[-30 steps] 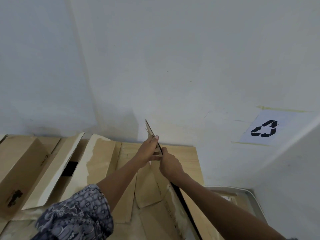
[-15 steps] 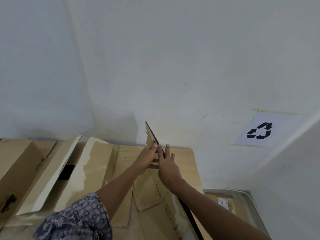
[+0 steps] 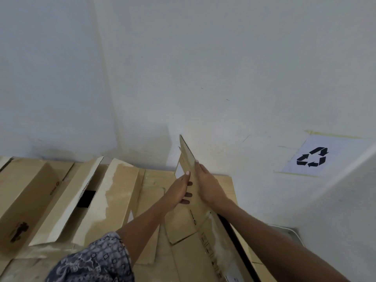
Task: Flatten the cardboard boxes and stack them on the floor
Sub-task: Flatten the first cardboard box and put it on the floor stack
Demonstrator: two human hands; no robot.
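Flattened cardboard box (image 3: 200, 210) held up on edge, seen nearly edge-on, its top corner rising against the white wall (image 3: 203, 68). Left hand (image 3: 180, 193) on the box's left face, fingers wrapped onto the panel, thumb up along the near side: gripping it. Right hand (image 3: 207, 185) pressed flat and open against the right face, fingers extended toward the top corner. The panel is sandwiched between the two hands, both touching it.

Lower part of the box runs down toward the camera, black edge visible on its right side. Left of the hands, open cardboard boxes (image 3: 50, 200) with raised flaps, torn tape marks on the flaps. Patterned sleeve (image 3: 91, 263) at bottom left. Recycling sign (image 3: 312, 157) taped to the wall at right, well apart from the hands.
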